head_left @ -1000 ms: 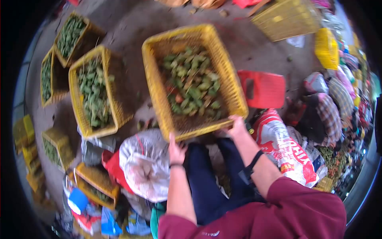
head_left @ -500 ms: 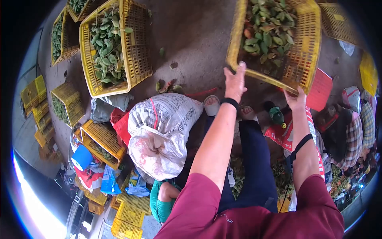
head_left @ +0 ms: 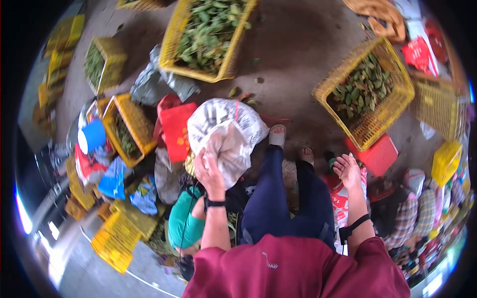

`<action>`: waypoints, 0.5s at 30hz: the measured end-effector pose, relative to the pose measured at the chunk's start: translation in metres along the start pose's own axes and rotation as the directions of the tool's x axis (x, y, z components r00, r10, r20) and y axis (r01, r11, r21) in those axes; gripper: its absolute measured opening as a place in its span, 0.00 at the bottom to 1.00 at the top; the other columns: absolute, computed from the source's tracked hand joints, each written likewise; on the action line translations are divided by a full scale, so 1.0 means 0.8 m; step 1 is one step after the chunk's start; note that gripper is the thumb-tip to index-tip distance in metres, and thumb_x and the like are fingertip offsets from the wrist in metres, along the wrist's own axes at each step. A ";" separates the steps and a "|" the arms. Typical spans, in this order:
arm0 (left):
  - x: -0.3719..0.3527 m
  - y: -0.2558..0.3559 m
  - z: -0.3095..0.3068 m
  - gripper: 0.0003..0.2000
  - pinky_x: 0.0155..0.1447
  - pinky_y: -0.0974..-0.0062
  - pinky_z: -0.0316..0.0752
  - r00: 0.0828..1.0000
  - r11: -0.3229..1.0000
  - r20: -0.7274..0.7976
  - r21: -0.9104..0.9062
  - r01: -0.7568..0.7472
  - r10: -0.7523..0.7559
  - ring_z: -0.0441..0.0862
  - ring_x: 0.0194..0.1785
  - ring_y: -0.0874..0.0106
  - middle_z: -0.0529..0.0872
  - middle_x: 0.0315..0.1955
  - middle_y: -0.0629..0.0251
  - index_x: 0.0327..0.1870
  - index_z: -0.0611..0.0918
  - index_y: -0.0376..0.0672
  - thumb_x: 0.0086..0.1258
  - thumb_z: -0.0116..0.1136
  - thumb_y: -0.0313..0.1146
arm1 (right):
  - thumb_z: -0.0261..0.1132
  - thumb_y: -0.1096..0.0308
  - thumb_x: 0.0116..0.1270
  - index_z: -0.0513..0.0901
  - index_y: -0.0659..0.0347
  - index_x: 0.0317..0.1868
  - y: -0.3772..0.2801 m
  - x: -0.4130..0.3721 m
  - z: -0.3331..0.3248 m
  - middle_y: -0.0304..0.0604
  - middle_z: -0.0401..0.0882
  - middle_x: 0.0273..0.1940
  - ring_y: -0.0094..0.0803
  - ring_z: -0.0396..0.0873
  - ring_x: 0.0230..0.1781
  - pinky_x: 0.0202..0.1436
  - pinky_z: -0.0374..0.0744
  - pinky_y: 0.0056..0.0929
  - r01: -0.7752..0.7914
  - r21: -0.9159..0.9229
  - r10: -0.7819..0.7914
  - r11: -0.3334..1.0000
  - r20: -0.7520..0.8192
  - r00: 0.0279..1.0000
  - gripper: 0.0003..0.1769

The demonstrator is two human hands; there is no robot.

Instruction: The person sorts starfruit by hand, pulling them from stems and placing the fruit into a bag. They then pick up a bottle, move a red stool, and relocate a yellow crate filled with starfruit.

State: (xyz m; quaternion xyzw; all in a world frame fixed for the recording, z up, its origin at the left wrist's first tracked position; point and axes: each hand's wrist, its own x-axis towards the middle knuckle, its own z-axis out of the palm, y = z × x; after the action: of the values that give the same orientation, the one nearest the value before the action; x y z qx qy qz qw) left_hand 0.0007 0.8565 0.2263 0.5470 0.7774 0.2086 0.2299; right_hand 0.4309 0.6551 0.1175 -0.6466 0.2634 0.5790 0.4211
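Observation:
My left hand [head_left: 210, 174] is open, fingers stretched forward, and overlaps the side of a stuffed white woven sack [head_left: 226, 119] with printed lettering. On the other side, my right hand [head_left: 348, 171] is empty, its palm turned up and fingers slightly curled apart. Just beyond it are a red plastic basket [head_left: 378, 155] and a yellow slatted crate [head_left: 400, 94] holding green leafy produce [head_left: 362, 84]. A red and white bag [head_left: 339, 196] lies below the right hand, partly hidden by my forearm.
Another yellow crate [head_left: 171, 52] of green produce stands ahead on the left. Beside the sack are a red bag [head_left: 178, 134] and an orange-yellow crate [head_left: 135, 116]. A person in a green garment [head_left: 185, 221] is close at my left. At right, people in plaid sleeves [head_left: 405, 218] sit near.
Both hands have let go of the yellow crate, which now rests on the floor at the right. My left hand has swung left to the sack; my right hand has drawn back. The view has shifted.

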 end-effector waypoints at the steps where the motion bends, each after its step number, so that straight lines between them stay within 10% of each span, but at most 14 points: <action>1: 0.014 -0.035 -0.021 0.19 0.63 0.58 0.71 0.994 0.994 -0.060 0.047 0.096 -0.093 0.79 0.56 0.48 0.83 0.51 0.44 0.58 0.80 0.33 0.76 0.52 0.39 | 0.59 0.45 0.76 0.73 0.61 0.60 -0.008 -0.017 0.017 0.47 0.83 0.46 0.39 0.85 0.41 0.44 0.85 0.41 0.003 -0.071 0.000 0.997 0.034 0.999 0.28; 5: 0.020 -0.269 -0.049 0.24 0.61 0.58 0.73 0.905 0.903 -0.050 0.069 0.424 -0.421 0.80 0.56 0.50 0.83 0.53 0.45 0.61 0.79 0.35 0.76 0.52 0.47 | 0.59 0.45 0.75 0.74 0.62 0.61 -0.054 -0.051 0.120 0.48 0.83 0.48 0.39 0.85 0.42 0.43 0.85 0.41 0.044 -0.350 0.019 0.936 0.174 0.985 0.29; 7: -0.002 -0.308 -0.035 0.29 0.61 0.62 0.76 0.538 0.280 0.298 -0.604 0.746 -0.788 0.82 0.57 0.57 0.83 0.58 0.54 0.64 0.78 0.36 0.76 0.53 0.54 | 0.59 0.44 0.75 0.74 0.62 0.62 -0.071 -0.049 0.183 0.50 0.83 0.50 0.39 0.86 0.43 0.43 0.85 0.40 0.056 -0.416 0.064 0.908 0.271 0.961 0.30; 8: -0.009 -0.259 -0.044 0.34 0.62 0.64 0.77 0.540 0.096 0.535 -0.646 0.757 -0.650 0.82 0.59 0.63 0.82 0.60 0.61 0.67 0.76 0.35 0.75 0.53 0.59 | 0.60 0.44 0.73 0.74 0.63 0.64 -0.076 -0.032 0.208 0.50 0.83 0.51 0.40 0.86 0.43 0.44 0.86 0.40 0.070 -0.473 0.086 0.878 0.300 0.950 0.32; 13: -0.069 -0.293 0.014 0.27 0.48 0.63 0.80 0.342 0.211 0.544 -0.290 0.933 -0.766 0.86 0.44 0.61 0.88 0.44 0.60 0.59 0.81 0.37 0.72 0.61 0.52 | 0.65 0.42 0.69 0.79 0.59 0.61 -0.066 -0.016 0.409 0.47 0.79 0.57 0.35 0.82 0.46 0.41 0.85 0.34 0.268 -0.629 0.110 0.729 0.495 0.862 0.32; 15: -0.090 -0.283 0.044 0.18 0.43 0.65 0.79 0.505 0.413 0.485 -0.291 0.863 -0.714 0.85 0.39 0.67 0.88 0.40 0.61 0.52 0.84 0.34 0.66 0.66 0.36 | 0.61 0.45 0.73 0.77 0.54 0.66 -0.045 -0.034 0.482 0.41 0.75 0.65 0.37 0.78 0.53 0.51 0.81 0.38 0.438 -0.740 0.169 0.511 0.586 0.792 0.29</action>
State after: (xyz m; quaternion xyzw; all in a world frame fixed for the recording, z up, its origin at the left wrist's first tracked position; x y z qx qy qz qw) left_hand -0.1284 0.7199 0.0772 0.0532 0.8172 0.1854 0.5432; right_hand 0.2523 0.9969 0.1624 -0.5714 -0.2531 0.7648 0.1565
